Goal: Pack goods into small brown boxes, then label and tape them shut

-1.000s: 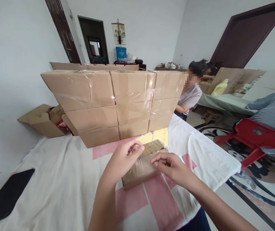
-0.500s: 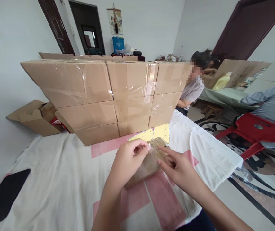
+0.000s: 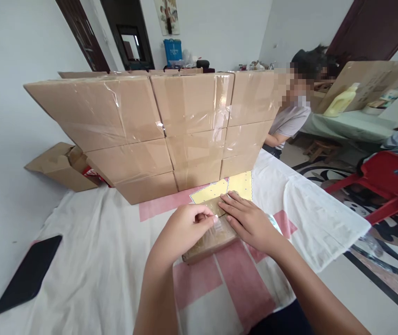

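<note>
A small cardboard box (image 3: 204, 250) lies on the cloth-covered table in front of me, partly hidden by both hands. My left hand (image 3: 187, 228) is closed in a pinch above the box's left side, holding the whitish end of a strip of clear tape (image 3: 219, 227). The strip runs over the box's top; how much of it is stuck down I cannot tell. Flat on the right part of the box top rests my right hand (image 3: 249, 218), fingers stretched out, with nothing gripped.
A wall of stacked cardboard boxes (image 3: 195, 111) rises behind the small box. Yellow patterned sheets (image 3: 241, 184) lie at its foot. A black flat object (image 3: 29, 272) is at left, an opened carton (image 3: 54, 170) beyond it. Another person (image 3: 295, 121) and a red chair (image 3: 394, 181) are at right.
My right hand has gone from a pointing, half-curled shape above the box to lying flat on its top. The left hand keeps its pinch on the tape. The view has tilted down slightly.
</note>
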Tool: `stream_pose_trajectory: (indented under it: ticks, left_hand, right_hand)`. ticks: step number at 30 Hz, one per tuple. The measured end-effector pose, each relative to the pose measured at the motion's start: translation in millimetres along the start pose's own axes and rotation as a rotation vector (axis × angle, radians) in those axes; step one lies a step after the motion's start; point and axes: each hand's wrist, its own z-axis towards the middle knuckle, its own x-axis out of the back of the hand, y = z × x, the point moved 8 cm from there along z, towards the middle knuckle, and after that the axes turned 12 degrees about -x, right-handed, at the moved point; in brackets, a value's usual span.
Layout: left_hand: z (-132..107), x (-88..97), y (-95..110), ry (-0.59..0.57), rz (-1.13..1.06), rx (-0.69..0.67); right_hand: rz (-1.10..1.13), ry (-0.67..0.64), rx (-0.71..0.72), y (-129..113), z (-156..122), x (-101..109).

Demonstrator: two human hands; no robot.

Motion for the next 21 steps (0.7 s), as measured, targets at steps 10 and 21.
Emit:
stream_pose_trajectory:
  ticks: [10,21]
  left_hand:
    - [13.6,-8.5,-11.2,0.045,0.221,0.062]
    - [17.2,-10.6,-12.8,0.038,0.386,0.132]
  right_hand:
    - [0.031,0.034,-0.005,1.3,-1.8,0.9]
    - [0.065,0.036,-0.028,2.4,-1.4,2.1]
